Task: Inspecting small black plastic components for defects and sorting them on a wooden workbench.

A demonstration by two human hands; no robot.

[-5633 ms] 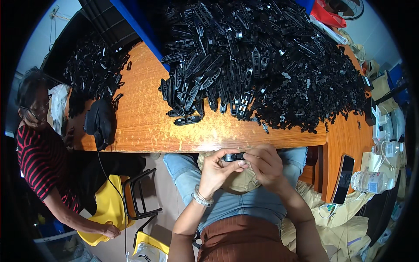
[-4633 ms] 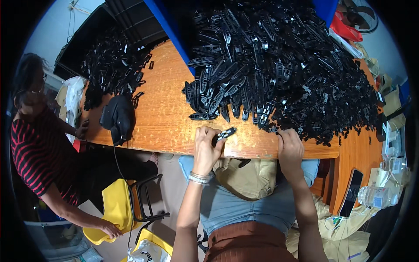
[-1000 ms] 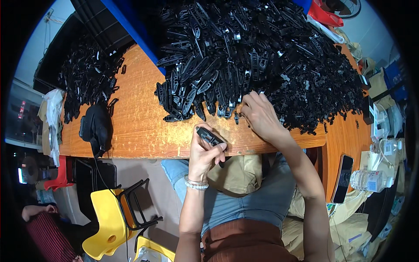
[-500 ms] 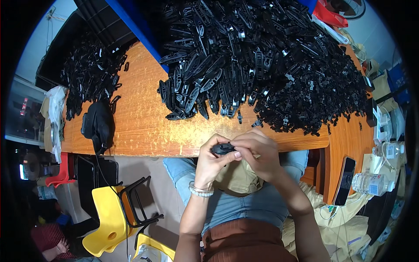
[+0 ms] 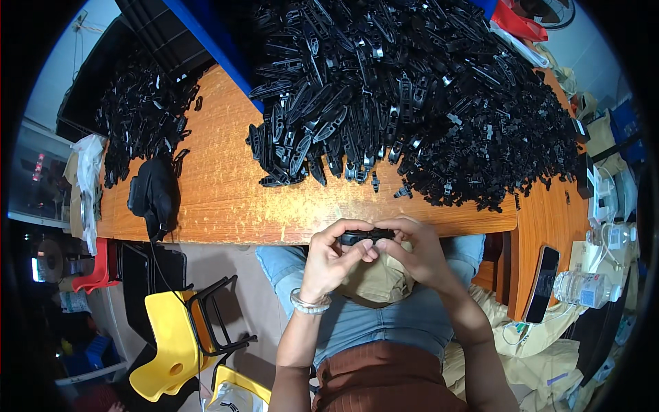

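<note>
Both hands together just off the near edge of the wooden worktop (image 5: 226, 199), over the lap. Left hand (image 5: 331, 257) and right hand (image 5: 419, 250) pinch one small black plastic part (image 5: 367, 236) between thumbs and fingertips, fingers curled narrow around it, one hand at each end. Part sits level, just below the worktop's near edge, above a tan cloth bag (image 5: 381, 285) on the lap. Big heap of black plastic parts (image 5: 412, 96) covers the far and right side of the worktop; smaller pile (image 5: 141, 113) at the far left corner. Black pouch (image 5: 154, 192) near the left edge. Phone (image 5: 542, 283) and water bottle (image 5: 583, 288) on the right side table, yellow chair (image 5: 175, 336) lower left.
</note>
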